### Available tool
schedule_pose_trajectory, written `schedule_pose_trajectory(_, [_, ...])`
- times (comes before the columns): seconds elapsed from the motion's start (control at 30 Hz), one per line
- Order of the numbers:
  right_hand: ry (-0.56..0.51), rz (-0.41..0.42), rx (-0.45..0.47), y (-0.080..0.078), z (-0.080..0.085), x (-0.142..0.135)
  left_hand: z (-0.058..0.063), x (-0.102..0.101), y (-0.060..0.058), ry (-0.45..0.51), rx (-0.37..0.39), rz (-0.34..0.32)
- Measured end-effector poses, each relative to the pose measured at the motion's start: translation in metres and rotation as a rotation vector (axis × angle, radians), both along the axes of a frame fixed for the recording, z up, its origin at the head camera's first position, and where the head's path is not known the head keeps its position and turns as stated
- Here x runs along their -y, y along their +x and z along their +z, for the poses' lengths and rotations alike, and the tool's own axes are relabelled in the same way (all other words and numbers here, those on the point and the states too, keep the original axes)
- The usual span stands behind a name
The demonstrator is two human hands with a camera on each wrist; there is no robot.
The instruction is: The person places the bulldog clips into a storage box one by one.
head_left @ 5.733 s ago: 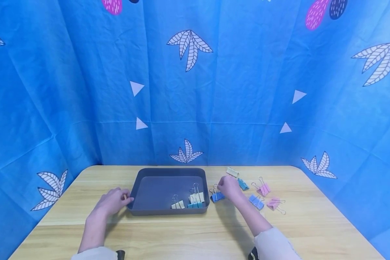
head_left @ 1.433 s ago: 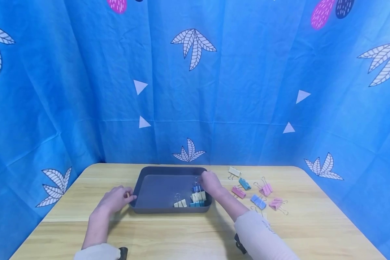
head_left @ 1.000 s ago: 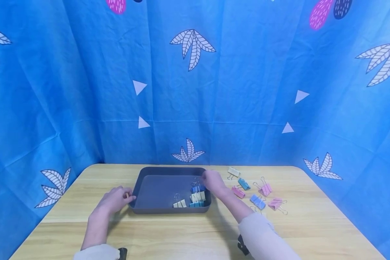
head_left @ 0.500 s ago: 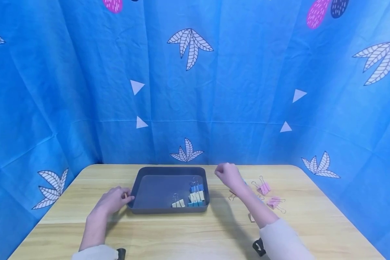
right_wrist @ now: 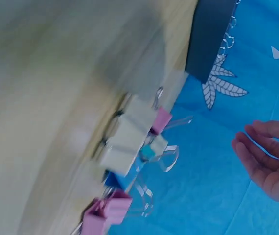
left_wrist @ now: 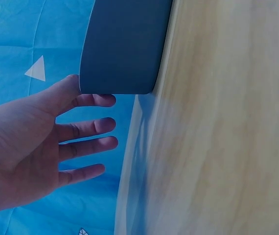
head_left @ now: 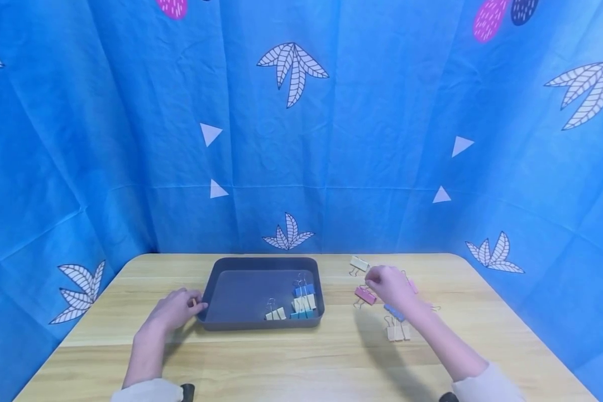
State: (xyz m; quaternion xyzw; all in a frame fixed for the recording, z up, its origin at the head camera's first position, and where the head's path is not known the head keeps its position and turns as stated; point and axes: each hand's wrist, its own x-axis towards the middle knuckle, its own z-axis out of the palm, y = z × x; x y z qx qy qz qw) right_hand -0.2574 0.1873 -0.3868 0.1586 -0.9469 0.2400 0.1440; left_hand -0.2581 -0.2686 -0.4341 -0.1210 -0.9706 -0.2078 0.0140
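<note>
My left hand [head_left: 173,310] pinches the left rim of the dark grey tray [head_left: 251,326]; in the left wrist view the thumb and index finger meet its corner while the other fingers extend. Inside the tray, at its right, lie a blue binder clip [head_left: 304,290], a yellow binder clip [head_left: 304,303] and a teal one [head_left: 301,315], with a pale yellow one [head_left: 275,314] apart. My right hand [head_left: 391,285] hovers over loose clips, its fingers loosely bent and holding nothing in the right wrist view. A dark pink binder clip [head_left: 365,295] lies just left of it.
Around the right hand on the wooden table [head_left: 261,363] are a pale yellow clip [head_left: 359,263], a blue clip [head_left: 394,311] and a cream clip [head_left: 398,333]. Pink clips are partly hidden by the arm. A blue curtain [head_left: 392,139] hangs behind.
A blue binder clip went from the table into the tray, and my right hand let go of it. That hand has since moved right, over the loose clips. The left hand stays put.
</note>
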Motion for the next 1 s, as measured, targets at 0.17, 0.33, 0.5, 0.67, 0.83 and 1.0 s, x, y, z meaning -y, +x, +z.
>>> schedule_pose_trajectory(0.17, [0.031,-0.006,0.051,0.013,-0.002,-0.02,0.0,-0.001,0.001,0.009,0.001,0.003])
schedule_pose_trajectory(0.33, [0.051,-0.035,0.115,0.023,-0.006,-0.04,0.0,-0.002,0.002,0.014,-0.003,0.003])
schedule_pose_trajectory(0.5, [0.065,-0.026,0.113,0.029,-0.014,-0.054,-0.001,-0.001,0.001,0.009,-0.011,0.002])
schedule_pose_trajectory(0.67, [0.066,-0.006,0.101,0.037,-0.029,-0.059,-0.001,0.0,0.0,0.009,-0.007,0.0])
schedule_pose_trajectory(0.83, [0.038,-0.052,0.141,0.041,-0.044,-0.058,-0.001,0.0,-0.001,0.007,-0.003,-0.003])
schedule_pose_trajectory(1.0, [-0.005,-0.092,0.188,0.045,-0.054,-0.058,-0.003,0.0,-0.002,-0.002,-0.001,-0.004])
